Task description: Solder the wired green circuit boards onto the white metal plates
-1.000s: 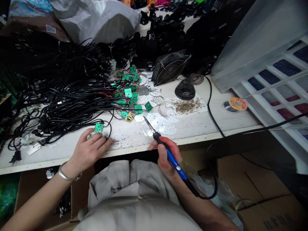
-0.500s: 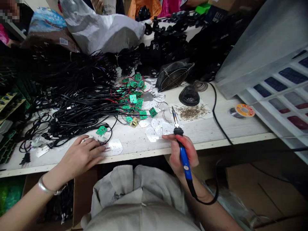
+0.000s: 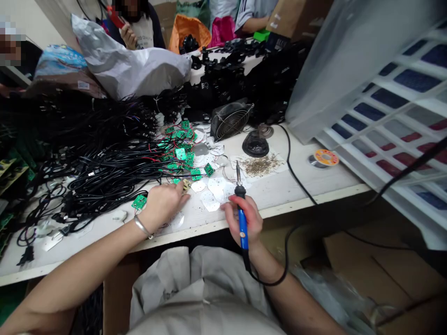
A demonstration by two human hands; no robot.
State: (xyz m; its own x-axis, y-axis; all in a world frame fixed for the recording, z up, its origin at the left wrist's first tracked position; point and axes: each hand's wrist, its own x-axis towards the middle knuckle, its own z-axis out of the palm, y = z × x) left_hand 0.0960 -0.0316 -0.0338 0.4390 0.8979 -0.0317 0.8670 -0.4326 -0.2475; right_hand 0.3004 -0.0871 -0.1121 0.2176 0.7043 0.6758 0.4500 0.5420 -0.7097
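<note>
My right hand (image 3: 246, 218) is closed round a blue soldering iron (image 3: 243, 228), its metal tip pointing up and away from me. My left hand (image 3: 165, 202) has its fingertips closed at a small yellowish board (image 3: 186, 186), beside the pile of green circuit boards (image 3: 180, 153) with red wires. A single green board (image 3: 139, 201) lies left of my left wrist. White octagonal plates (image 3: 210, 201) rest on the table between my hands. Part of another plate shows beneath my left forearm.
Black cables (image 3: 104, 163) heap at the left. A fan (image 3: 231, 120), an iron stand (image 3: 255, 143), brown debris (image 3: 261, 164) and a solder spool (image 3: 324, 158) lie beyond my right hand. White drawers (image 3: 391, 111) stand right. Across the table, a person (image 3: 139, 32) holds something red.
My left hand has moved right and forward, from the plate near the edge to the yellowish board. My right hand still holds the iron. The view has shifted, showing more of the people opposite.
</note>
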